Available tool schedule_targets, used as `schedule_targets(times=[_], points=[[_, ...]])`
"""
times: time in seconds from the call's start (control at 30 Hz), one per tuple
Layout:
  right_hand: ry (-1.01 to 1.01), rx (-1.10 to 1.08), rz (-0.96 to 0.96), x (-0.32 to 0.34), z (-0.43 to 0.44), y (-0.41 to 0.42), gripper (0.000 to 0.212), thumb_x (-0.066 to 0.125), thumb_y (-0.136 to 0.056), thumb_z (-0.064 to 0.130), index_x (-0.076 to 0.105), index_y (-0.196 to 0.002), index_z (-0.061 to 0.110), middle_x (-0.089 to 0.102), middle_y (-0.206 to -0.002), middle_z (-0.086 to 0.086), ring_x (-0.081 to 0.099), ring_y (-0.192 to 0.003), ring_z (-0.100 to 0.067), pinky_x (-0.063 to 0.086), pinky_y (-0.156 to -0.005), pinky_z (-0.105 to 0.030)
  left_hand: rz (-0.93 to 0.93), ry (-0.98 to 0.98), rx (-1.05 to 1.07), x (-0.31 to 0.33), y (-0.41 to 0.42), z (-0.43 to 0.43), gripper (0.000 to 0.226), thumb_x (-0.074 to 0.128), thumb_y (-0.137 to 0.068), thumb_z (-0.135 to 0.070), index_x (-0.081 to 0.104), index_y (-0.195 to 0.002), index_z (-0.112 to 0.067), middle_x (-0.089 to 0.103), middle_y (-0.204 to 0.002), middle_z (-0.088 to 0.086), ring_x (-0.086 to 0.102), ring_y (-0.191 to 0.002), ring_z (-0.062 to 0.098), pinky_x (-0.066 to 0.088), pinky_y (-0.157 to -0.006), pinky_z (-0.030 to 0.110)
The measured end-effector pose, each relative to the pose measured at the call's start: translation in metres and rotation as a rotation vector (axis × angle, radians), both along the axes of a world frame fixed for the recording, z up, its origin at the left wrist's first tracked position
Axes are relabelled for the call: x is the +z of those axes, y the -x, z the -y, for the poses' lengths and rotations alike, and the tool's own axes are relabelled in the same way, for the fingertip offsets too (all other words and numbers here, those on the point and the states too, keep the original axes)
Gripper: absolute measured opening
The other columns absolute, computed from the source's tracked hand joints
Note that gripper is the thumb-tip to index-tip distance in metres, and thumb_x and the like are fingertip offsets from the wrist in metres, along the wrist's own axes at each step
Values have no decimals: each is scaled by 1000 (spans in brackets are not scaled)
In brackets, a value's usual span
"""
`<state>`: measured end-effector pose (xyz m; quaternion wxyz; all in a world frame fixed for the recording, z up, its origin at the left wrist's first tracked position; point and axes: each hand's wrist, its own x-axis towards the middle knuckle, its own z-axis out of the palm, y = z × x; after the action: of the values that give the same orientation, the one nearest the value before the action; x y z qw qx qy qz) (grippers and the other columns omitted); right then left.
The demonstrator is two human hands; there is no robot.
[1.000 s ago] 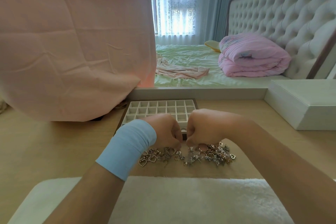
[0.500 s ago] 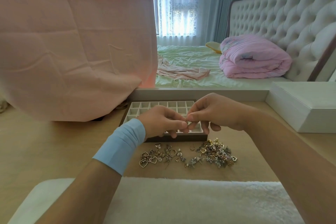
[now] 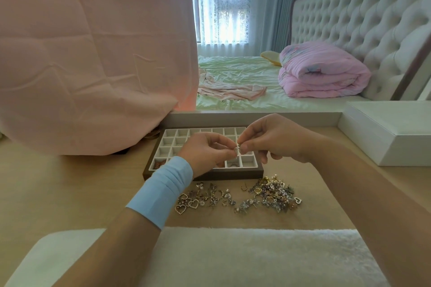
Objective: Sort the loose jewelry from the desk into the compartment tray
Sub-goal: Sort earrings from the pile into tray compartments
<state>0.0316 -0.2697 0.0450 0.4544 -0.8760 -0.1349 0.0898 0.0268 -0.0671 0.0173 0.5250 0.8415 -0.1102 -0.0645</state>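
A brown-framed compartment tray with white cells sits on the wooden desk. Above its near right part, my left hand and my right hand meet, both pinching one small silver piece of jewelry between fingertips. A light blue band wraps my left wrist. A few near cells hold items, one a ring. Loose jewelry lies in a heap in front of the tray, with heart-shaped pieces at its left end.
A pink cloth-covered object stands at the back left of the desk. A white box sits at the right. A white fluffy mat lies at the near edge. A bed with a pink quilt is behind the desk.
Both hands rose from the jewelry heap and now hold a small piece together above the tray. They have lifted slightly further since half a second ago.
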Motion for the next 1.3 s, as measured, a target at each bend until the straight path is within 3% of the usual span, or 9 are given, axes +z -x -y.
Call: schedule_targets(times=[0.1, 0.2, 0.33, 0.47, 0.7, 0.87, 1.07, 1.3], points=[[170, 0, 108, -7, 2, -6, 4, 81, -85, 18, 79, -87, 21, 77, -78, -9, 60, -49, -15, 51, -59, -31, 189, -117, 75, -15, 2, 13, 6, 76, -80, -25, 74, -81, -30, 72, -75, -12, 64, -68, -2, 49, -66, 16], [374, 12, 176, -11, 0, -8, 9, 78, -87, 21, 77, -81, 27, 73, -72, 7, 61, -50, -3, 54, -63, -30, 256, -250, 100, -25, 4, 21, 2, 74, -81, -35, 73, -82, -34, 70, -79, -16, 62, -77, 0, 52, -77, 22], [499, -3, 231, -11, -2, -8, 9, 77, -88, 26, 78, -85, 34, 68, -79, 18, 64, -80, -2, 53, -74, -28, 308, -387, 98, -26, 4, 24, 9, 69, -85, -42, 74, -90, -38, 70, -89, -20, 60, -89, 4, 51, -84, 28], [540, 2, 228, -12, -1, -9, 6, 77, -88, 27, 79, -88, 33, 68, -84, 17, 65, -85, -5, 56, -80, -32, 316, -429, 57, -28, 1, 23, 11, 67, -86, -43, 73, -95, -41, 67, -95, -17, 57, -94, 9, 50, -89, 34], [641, -8, 262, -12, -1, -8, 8, 75, -89, 34, 77, -85, 40, 68, -91, 19, 63, -91, -7, 56, -83, -36, 379, -488, 16, -30, -4, 23, 11, 63, -90, -42, 73, -95, -42, 59, -98, -12, 48, -105, 14, 42, -99, 39], [666, -11, 258, -22, -9, -8, 18, 75, -88, 33, 70, -75, 45, 65, -93, 19, 60, -92, -7, 50, -78, -30, 434, -490, 12, -26, -5, 16, 12, 59, -92, -35, 70, -95, -41, 59, -95, -17, 53, -94, 11, 49, -92, 38], [697, -96, 351, -27, -14, -8, 7, 76, -85, 38, 76, -78, 41, 63, -90, 18, 60, -89, -8, 49, -73, -29, 516, -570, -115, -26, -5, 10, 16, 56, -92, -39, 70, -100, -40, 53, -90, -20, 49, -94, 9, 47, -91, 36], [714, -34, 180, -14, -11, -4, 19, 62, -90, 25, 79, -85, 32, 67, -87, 16, 63, -86, -10, 54, -68, -30, 662, -766, -224, -28, -1, 16, 29, 46, -95, -50, 64, -118, -45, 54, -110, -11, 39, -108, 13, 34, -98, 33]])
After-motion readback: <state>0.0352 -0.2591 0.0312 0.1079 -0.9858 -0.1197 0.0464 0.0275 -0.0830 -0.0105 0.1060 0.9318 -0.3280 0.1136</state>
